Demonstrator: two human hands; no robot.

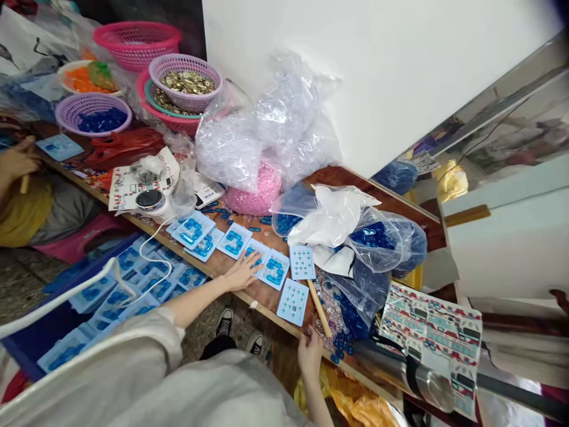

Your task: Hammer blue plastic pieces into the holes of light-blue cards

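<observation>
My left hand (243, 271) lies with fingers stretched out over a light blue square tray (258, 249) that holds blue translucent pieces. More such trays stand in a row beside it, one (274, 270) to the right and one (235, 240) to the left. At the table's front edge, my right hand (310, 350) has its fingers curled together; what they hold, if anything, is too small to make out. Close by lies a wooden stick (319, 308). Two pale blue plates with rows of small studs, one (302, 263) behind the other (293, 301), lie between the hands.
Loose clear rings (334, 305) and blue pieces (344, 344) lie at the right. Plastic bags (386, 237) and a pink bag (255, 190) line the back. A blue crate (26, 344) of filled trays stands below left. Another person's hand (20, 160) is at far left.
</observation>
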